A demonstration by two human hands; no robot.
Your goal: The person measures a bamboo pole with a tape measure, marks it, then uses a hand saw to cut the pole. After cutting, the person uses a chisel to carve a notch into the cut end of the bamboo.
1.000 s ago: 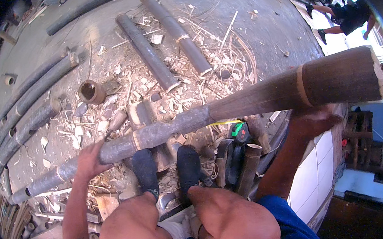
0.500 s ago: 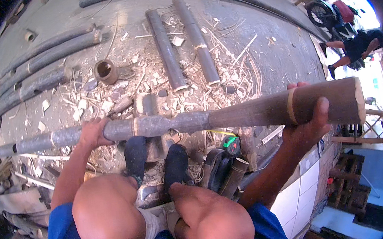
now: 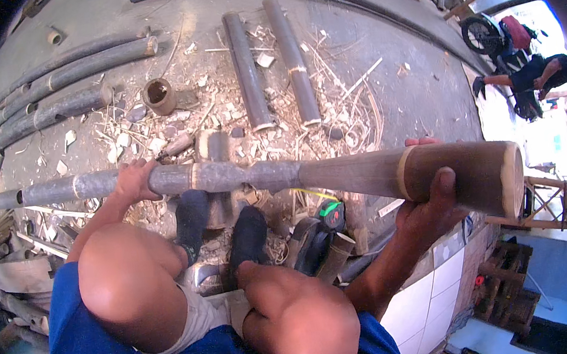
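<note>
the long bamboo pole [image 3: 352, 173] lies lengthwise left to right above the floor [image 3: 420, 100], its wide end toward the floor's right edge. the fingers of my left hand [image 3: 135, 182] grip its narrower stretch; those of my right hand [image 3: 432, 213] clasp it near the wide end.

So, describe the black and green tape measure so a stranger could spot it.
Find the long grey-brown bamboo pole across the view. Below it, right of the dark-socked feet, is the small, boxy black tape measure. Its bright green patch and yellow blade distinguish it from the brown bamboo tube below.
</note>
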